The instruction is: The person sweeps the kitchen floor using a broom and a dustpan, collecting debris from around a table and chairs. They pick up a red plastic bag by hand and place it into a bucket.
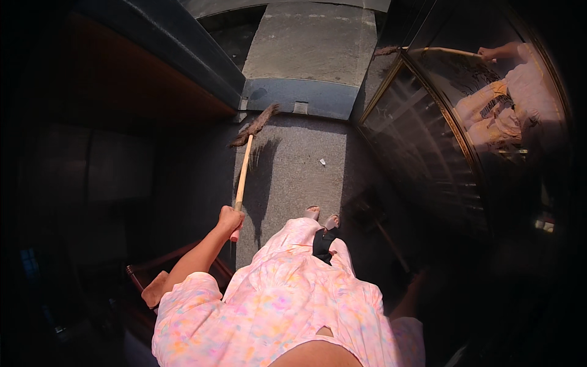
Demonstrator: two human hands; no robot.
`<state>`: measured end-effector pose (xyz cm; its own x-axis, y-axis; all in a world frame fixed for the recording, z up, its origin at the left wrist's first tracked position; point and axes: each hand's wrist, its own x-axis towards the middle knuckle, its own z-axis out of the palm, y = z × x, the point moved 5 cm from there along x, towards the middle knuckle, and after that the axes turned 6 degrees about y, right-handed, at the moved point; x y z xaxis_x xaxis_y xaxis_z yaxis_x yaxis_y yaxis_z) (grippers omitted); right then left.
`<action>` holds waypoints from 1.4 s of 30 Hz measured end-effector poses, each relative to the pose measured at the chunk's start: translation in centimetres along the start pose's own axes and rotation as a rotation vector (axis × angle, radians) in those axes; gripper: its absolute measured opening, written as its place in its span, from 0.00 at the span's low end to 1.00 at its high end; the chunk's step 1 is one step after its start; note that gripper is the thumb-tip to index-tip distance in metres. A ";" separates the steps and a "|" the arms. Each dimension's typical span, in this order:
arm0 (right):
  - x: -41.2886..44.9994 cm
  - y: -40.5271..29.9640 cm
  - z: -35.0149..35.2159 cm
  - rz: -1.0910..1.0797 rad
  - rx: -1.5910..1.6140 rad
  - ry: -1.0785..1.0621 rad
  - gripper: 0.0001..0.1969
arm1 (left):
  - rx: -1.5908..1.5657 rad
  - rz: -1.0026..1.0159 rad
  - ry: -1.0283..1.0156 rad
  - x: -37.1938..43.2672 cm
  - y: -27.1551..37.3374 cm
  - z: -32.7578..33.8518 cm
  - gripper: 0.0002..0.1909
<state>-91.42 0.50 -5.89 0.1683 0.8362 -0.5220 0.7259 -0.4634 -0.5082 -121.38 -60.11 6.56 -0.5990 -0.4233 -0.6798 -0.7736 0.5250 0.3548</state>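
Note:
My left hand [230, 219] grips the wooden handle of a broom [243, 172] close to its pinkish-red end. The broom's brown bristle head [257, 125] lies on the floor near the left end of the doorway sill, and its shadow falls to the right. In deep shade on the right, my right hand [417, 278] is dimly visible at the upper end of a thin long handle. That handle runs down to a dark pan, apparently a long-handled dustpan [366, 212]. A small white scrap [322, 162] lies on the sunlit floor between broom and pan.
A raised grey stone sill [316, 98] crosses the doorway, with a concrete slab [312, 48] beyond. At the right stands a glossy door panel [422, 133] with gold trim, reflecting me. Dark wooden furniture [183, 257] is behind my left arm.

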 end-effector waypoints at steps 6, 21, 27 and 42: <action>-0.5 -3.3 2.6 -0.194 -0.233 -0.159 0.25 | -0.958 -0.519 -0.131 11.9 -0.3 2.1 0.03; -8.2 -8.5 4.0 -0.498 -1.141 -0.124 0.22 | 0.274 -0.101 -0.159 8.2 4.3 15.0 0.21; -4.3 -7.9 3.0 -0.723 -1.560 -0.102 0.24 | 0.494 0.105 -0.268 5.5 2.8 11.7 0.19; -1.1 -7.8 2.9 -0.505 -1.563 -0.230 0.31 | 0.050 0.003 -0.205 -6.9 -3.7 5.5 0.06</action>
<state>-99.22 2.38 -3.34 -0.2691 0.6772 -0.6848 0.6218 0.6651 0.4134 -113.25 -55.12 6.43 -0.5425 -0.2654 -0.7971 -0.7579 0.5638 0.3281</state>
